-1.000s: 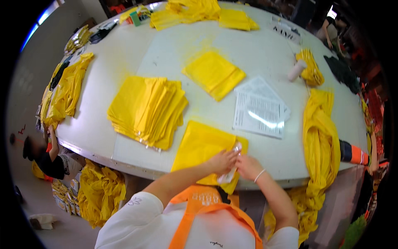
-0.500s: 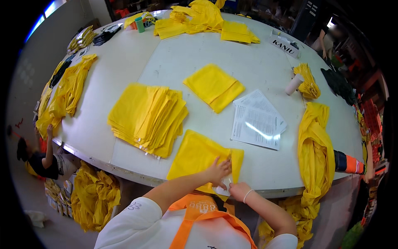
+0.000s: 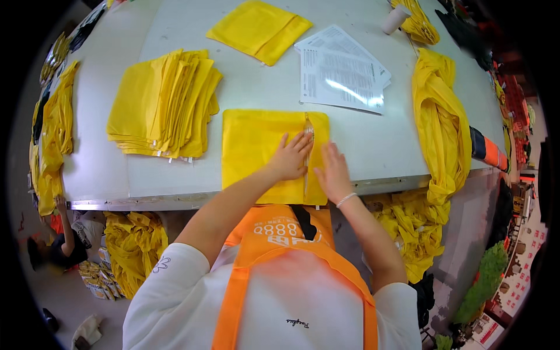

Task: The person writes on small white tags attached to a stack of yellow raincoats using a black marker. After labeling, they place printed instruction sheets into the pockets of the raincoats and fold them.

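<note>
A flat, folded yellow cloth piece (image 3: 251, 143) lies square to the table's front edge, with a narrow flap along its right side and a pale strip showing at the flap's upper fold. My left hand (image 3: 290, 156) rests on it with fingers spread, just left of the flap. Over the flap's right edge is my right hand (image 3: 335, 175), fingers stretched out and holding nothing I can see. To the left stands a fanned stack of folded yellow pieces (image 3: 163, 105). Another folded yellow piece (image 3: 256, 26) lies farther back.
Printed white sheets (image 3: 341, 73) lie behind my right hand. A white cylinder (image 3: 396, 19) stands at the back right. Yellow cloth (image 3: 440, 116) hangs over the right edge. Yellow heaps (image 3: 137, 248) sit below the table. Another person (image 3: 64, 239) works at the far left.
The yellow piece has been turned square to the edge, and its flap now lies flat. My right hand has come up from the near edge and opened. The view has tilted downward.
</note>
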Demonstrator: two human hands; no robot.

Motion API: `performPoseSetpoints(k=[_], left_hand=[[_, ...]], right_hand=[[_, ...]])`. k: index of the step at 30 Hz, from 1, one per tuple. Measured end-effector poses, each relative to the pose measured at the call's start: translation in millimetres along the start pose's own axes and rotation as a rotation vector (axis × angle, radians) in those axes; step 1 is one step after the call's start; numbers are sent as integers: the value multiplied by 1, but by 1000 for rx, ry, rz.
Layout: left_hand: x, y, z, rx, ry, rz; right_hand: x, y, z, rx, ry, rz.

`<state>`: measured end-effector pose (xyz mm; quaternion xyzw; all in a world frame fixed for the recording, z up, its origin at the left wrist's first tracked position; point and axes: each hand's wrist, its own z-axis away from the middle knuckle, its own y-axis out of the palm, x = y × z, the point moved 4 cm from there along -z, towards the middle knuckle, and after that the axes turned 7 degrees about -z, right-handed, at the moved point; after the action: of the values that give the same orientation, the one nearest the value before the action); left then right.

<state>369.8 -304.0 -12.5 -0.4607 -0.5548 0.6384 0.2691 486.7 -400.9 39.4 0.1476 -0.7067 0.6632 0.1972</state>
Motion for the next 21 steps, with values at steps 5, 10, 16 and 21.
performPoseSetpoints(k=[5,10,16,21], left_hand=[[37,-23,-2,-138,-167,294],[25,-27,5,-133,-86,-140],[12,-33,-13,-69,-118,-188],[-5,-40,-53,121,-119,-289]], right_hand=[[-13,32,-4,31,102,-52],[-3,4,-56,-295,195,-21],[-22,7,-66,-320,489,-92],[-47,-5,-61,-452,540,-551]])
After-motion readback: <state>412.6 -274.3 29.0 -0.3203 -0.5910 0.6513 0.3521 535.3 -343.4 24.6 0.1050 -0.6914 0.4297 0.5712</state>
